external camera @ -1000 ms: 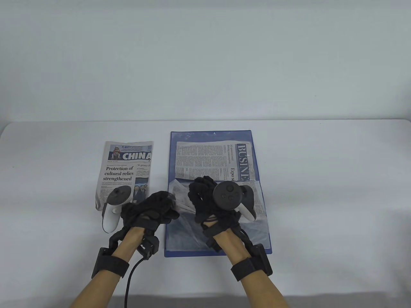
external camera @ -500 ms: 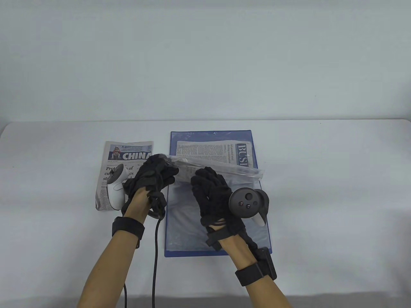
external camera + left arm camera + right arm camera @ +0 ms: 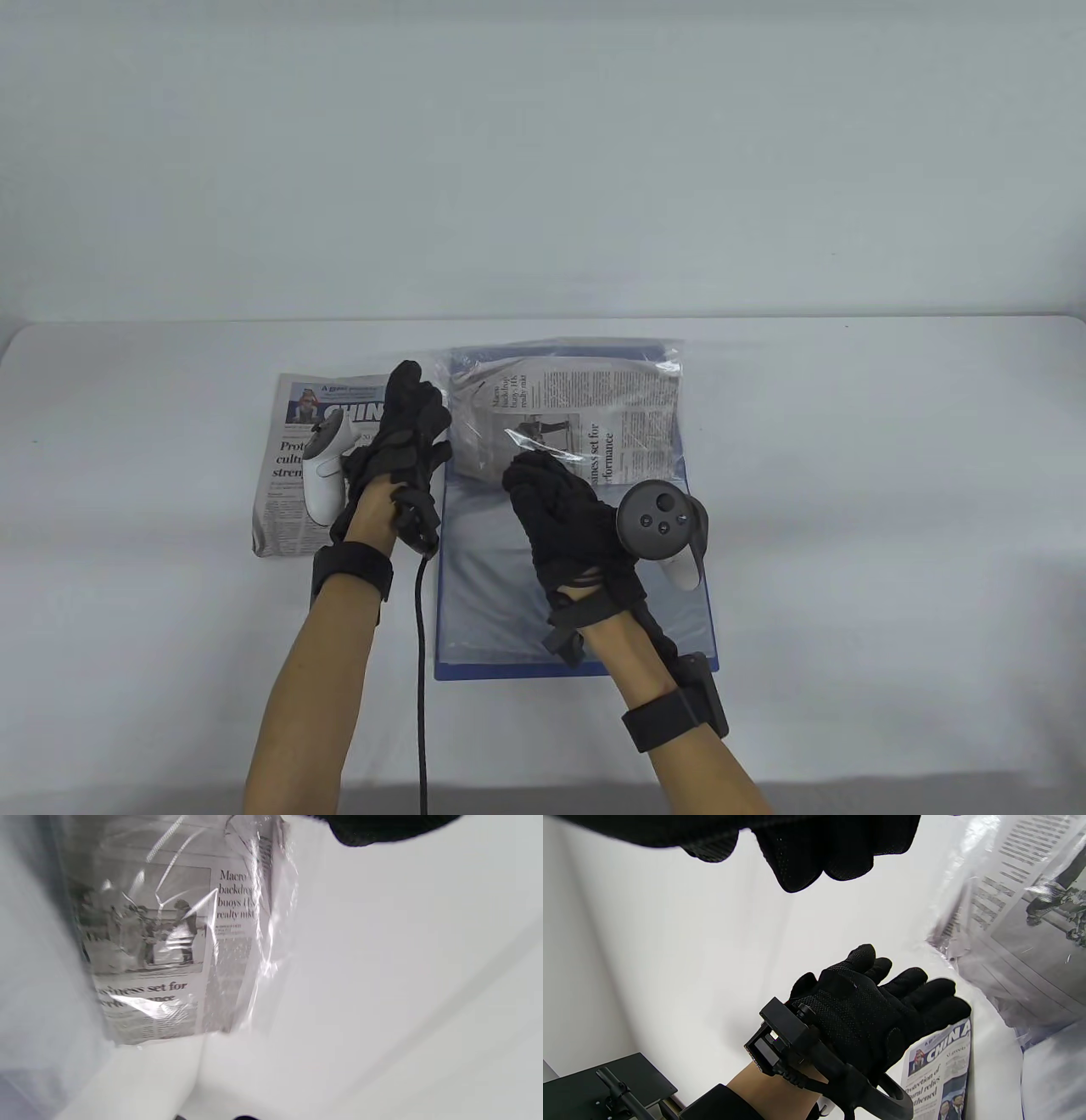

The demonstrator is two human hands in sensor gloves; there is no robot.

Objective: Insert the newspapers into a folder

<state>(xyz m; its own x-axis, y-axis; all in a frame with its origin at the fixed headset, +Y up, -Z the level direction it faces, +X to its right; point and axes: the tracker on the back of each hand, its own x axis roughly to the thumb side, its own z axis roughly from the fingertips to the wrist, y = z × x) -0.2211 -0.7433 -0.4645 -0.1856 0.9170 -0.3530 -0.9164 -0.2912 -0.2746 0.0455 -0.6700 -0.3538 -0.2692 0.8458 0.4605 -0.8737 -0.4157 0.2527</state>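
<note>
A blue folder (image 3: 577, 671) lies open in the middle of the table. A clear sleeve (image 3: 594, 407) holding a folded business newspaper stands tipped up over the folder's far half, its back page facing me; it also shows in the left wrist view (image 3: 169, 942) and the right wrist view (image 3: 1022, 942). My right hand (image 3: 530, 471) sits at the sleeve's near lower edge, fingertips (image 3: 806, 857) curled and pinching nothing. My left hand (image 3: 411, 416) is raised beside the sleeve's left edge with fingers spread (image 3: 882, 1005), holding nothing. A second folded newspaper headed CHINA (image 3: 293, 475) lies left of the folder.
More clear sleeves (image 3: 526, 577) lie flat on the folder's near half. A black cable (image 3: 420, 679) hangs from my left wrist. The white table runs wide on both sides. A black stand (image 3: 606, 1086) shows low in the right wrist view.
The sleeve with the business newspaper has swung up from flat and now shows its back page. My left hand rose with it and opened. My right hand moved forward behind the sleeve.
</note>
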